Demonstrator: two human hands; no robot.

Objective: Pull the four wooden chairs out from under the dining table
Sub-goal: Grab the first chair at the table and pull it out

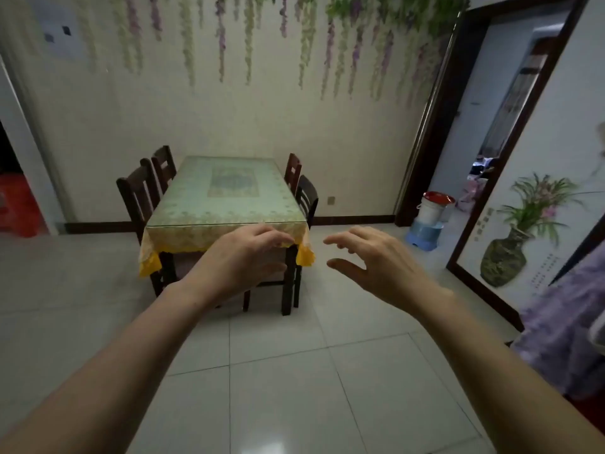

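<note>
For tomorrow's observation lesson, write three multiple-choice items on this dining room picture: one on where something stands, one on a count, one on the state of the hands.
1. Where does the stack of buckets stand?
A. on the dining table
B. on the floor by the doorway right of the table
C. under the table

2. How many wooden chair backs show beside the dining table?
A. two
B. three
C. four

3. What are the two hands doing?
A. both held out, open and empty
B. both gripping a chair
C. one lifting the tablecloth

Answers:
1 B, the buckets sit on the tiles at the dark door frame.
2 C, two backs on the table's left, two on its right.
3 A, the left hand and right hand hang short of the table, fingers spread, holding nothing.
</note>
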